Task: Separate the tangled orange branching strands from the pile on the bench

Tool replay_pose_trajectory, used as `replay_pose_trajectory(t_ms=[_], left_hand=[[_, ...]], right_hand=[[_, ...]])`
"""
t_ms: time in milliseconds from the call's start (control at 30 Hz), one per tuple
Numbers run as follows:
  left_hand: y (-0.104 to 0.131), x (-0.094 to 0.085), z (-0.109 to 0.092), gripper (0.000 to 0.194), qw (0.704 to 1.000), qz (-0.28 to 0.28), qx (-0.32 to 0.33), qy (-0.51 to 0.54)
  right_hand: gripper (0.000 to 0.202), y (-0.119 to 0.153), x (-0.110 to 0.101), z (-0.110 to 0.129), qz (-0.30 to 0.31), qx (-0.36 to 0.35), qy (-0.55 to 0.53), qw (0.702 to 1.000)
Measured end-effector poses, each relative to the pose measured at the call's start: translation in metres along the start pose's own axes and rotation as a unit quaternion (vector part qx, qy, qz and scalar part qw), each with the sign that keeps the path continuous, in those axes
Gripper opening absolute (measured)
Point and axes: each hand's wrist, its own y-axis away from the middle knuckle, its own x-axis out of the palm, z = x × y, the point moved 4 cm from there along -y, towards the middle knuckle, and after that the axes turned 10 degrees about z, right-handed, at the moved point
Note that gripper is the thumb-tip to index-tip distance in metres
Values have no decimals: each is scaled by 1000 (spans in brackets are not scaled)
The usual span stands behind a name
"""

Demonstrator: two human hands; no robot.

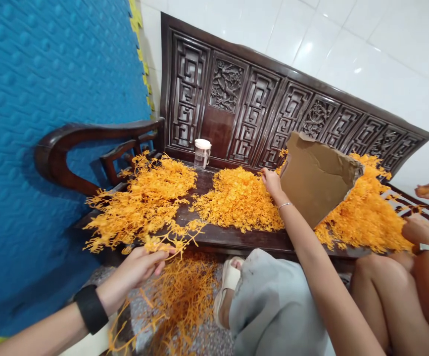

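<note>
My left hand (149,259), with a black band on its wrist, is closed on an orange branched plastic sprig (184,240). The sprig's thin stems spread out to the right, over the front edge of the bench. At the right end of a middle heap of small orange pieces (238,200) is my right hand (272,184), wearing a thin bracelet. Its fingers are pressed together; what they hold, if anything, is too small to make out. A larger heap of orange branched sprigs (145,195) lies on the left part of the seat.
The dark carved wooden bench (223,126) holds a clear lidded bottle (201,154). A cardboard sheet (316,180) stands tilted between the middle heap and a right-hand orange heap (370,212). Beside it are a co-worker's hands (420,230). Orange stems (188,296) lie below.
</note>
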Motion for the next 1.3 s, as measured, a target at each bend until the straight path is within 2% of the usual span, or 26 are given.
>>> replay_pose_trajectory(t_ms=[133,333,400,467,533,600,667,733,800,833,900,1033,1200,1300], left_hand=[[-2,3,-5,39,1000,-5,9,-6],[-2,10,-14,43,1000,0,-4,-19],[0,11,-19,43,1000,-6,-3,-18],[1,12,-24,42,1000,-13,4,-2],[1,12,-29,42,1000,-11,11,15],[0,11,-31,42,1000,-5,18,24],[-1,10,-32,42,999,-5,26,25],[-3,8,-33,40,999,-11,37,26],[-4,7,-33,38,998,-18,45,33],[-5,7,-34,37,998,-22,47,35],[-5,7,-34,37,998,-31,50,32],[-4,6,-35,39,998,-39,58,9],[0,3,-32,36,997,-41,54,20],[0,2,-29,38,998,-39,53,19]], right_hand=[[28,3,0,14,37,-80,55,995],[32,11,0,18,61,-131,99,984],[34,15,-6,19,33,-136,88,986],[34,18,-14,23,-24,-118,33,992],[32,20,-22,32,-85,-87,-60,991],[30,23,-28,47,-113,-53,-175,977],[32,27,-26,70,-62,-29,-304,950],[41,35,-16,103,91,-36,-416,904],[51,52,-4,138,265,-75,-461,844],[52,61,1,152,326,-91,-465,818],[48,77,8,173,401,-117,-471,777],[33,89,14,188,446,-140,-511,722],[26,83,9,184,422,-122,-541,717],[27,81,8,183,410,-109,-574,700]])
